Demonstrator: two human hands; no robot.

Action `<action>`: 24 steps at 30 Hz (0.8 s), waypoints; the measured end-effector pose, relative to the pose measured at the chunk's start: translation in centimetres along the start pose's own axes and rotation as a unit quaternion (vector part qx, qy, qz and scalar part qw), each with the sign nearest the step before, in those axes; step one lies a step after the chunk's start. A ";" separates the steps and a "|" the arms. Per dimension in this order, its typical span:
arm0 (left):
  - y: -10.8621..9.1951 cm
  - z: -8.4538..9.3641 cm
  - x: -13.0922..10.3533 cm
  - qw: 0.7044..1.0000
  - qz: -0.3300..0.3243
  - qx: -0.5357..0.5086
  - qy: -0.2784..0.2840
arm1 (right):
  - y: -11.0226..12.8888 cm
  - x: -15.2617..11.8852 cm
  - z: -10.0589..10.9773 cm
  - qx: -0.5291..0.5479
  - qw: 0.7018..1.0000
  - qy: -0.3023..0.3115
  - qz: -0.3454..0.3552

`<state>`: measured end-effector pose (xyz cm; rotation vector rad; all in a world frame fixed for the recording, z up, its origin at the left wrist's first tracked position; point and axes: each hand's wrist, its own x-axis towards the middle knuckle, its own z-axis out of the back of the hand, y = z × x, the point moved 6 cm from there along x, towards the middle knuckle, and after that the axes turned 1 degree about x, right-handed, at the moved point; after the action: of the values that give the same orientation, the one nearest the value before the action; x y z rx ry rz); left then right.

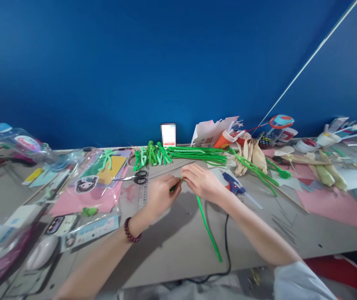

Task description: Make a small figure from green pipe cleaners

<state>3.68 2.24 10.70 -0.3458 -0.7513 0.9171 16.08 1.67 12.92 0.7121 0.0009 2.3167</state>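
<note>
A green pipe cleaner (208,229) hangs down from beneath my right hand (201,181), its free end close to the table's front. My left hand (163,193) has its fingers closed on a short bent part of green pipe cleaner (176,188). Both sets of fingertips meet over the middle of the table, pinching the green piece between them. Exactly how it is twisted there is hidden by the fingers. Behind the hands lie a bundle of straight green pipe cleaners (200,154) and several shaped green pipe-cleaner figures (152,154).
Black-handled scissors (140,177) and a clear ruler (142,196) lie left of my hands. To the right rests a blue glue gun (234,183), its black cable (227,246) curving along the front. A phone (169,135) leans on the blue wall. Pink sheets (335,208) spread far right.
</note>
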 end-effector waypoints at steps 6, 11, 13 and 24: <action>0.4 0.2 0.4 0.992 0.050 -0.112 0.001 | -0.5 0.1 1.1 0.184 0.979 -0.067 -0.056; 1.3 -0.8 1.0 0.937 0.135 -0.316 0.056 | -2.4 0.0 0.9 0.422 0.883 -0.105 -0.176; 1.7 -1.2 1.0 0.910 0.156 -0.378 0.063 | -3.0 -0.1 0.3 0.469 0.850 -0.093 -0.221; 1.0 -4.1 -0.2 0.683 0.279 -0.666 0.115 | -3.5 -0.6 -2.8 0.491 0.814 -0.034 -0.308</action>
<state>5.93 2.80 7.15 -2.0556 -0.9944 0.6863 17.30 4.46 9.59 1.0664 1.2810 1.5276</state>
